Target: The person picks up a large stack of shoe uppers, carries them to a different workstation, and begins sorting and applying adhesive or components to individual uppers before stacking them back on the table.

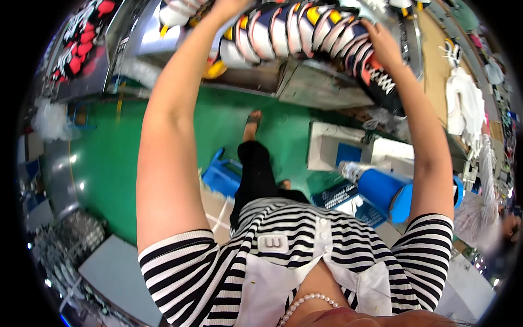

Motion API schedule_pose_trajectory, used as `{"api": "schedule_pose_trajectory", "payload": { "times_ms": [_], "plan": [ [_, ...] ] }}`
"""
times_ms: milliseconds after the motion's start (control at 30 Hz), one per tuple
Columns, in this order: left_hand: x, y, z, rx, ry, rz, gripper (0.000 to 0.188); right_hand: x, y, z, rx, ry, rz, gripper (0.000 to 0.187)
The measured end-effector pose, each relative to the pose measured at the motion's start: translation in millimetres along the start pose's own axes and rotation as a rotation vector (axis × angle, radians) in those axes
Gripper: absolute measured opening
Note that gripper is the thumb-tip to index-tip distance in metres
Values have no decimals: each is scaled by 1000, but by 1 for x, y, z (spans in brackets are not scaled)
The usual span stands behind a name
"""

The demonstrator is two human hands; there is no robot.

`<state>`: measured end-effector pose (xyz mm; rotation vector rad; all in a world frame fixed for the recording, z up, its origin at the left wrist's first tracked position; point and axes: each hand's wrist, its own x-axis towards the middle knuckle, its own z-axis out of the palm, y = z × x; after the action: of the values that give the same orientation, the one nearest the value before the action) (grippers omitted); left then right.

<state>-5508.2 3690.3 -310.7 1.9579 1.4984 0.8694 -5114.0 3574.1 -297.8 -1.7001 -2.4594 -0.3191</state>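
Note:
Both my arms reach forward to a long curved row of sneakers (pixel 289 32) packed tightly against each other, white, navy and pink with yellow parts. My right hand (pixel 385 48) grips the row near its right end, fingers bent over the shoes. By that hand, a dark sneaker (pixel 381 79) with white laces and coral parts hangs tilted at the end. My left hand (pixel 231 5) is at the upper edge, beside the row's left end; its fingers are cut off or hidden, so its grip does not show.
Metal workbench (pixel 245 79) under the row. Far left, a bench holds red, black and white shoes (pixel 81 52). Below right stand a blue cylindrical container (pixel 376 191) and an open box (pixel 327 147). A blue stool (pixel 222 174) is by my leg; white shoe parts (pixel 463 98) lie far right.

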Motion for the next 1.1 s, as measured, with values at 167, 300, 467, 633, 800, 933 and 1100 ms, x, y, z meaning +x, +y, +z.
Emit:
{"api": "schedule_pose_trajectory", "payload": {
  "times_ms": [167,300,467,633,800,933,1100],
  "plan": [
    [-186,33,-31,30,341,284,27,-22,1,-27,-17,-23,85,63],
    [-465,-134,30,663,-909,196,64,-1,14,5,-27,36,-88,65],
    [-581,-192,101,569,-1702,-507,88,-8,14,0,-47,54,-142,65],
    [-549,-208,156,458,-1822,-676,82,-9,16,-6,15,2,-127,71],
    [-489,-223,183,309,-1921,-504,76,8,4,-24,152,-37,-79,72],
    [-300,-132,134,-460,-419,-590,33,-2,19,-16,158,91,-85,66],
    [-198,-62,16,-227,2,-352,78,6,43,-15,660,119,-127,73]
  ]
}}
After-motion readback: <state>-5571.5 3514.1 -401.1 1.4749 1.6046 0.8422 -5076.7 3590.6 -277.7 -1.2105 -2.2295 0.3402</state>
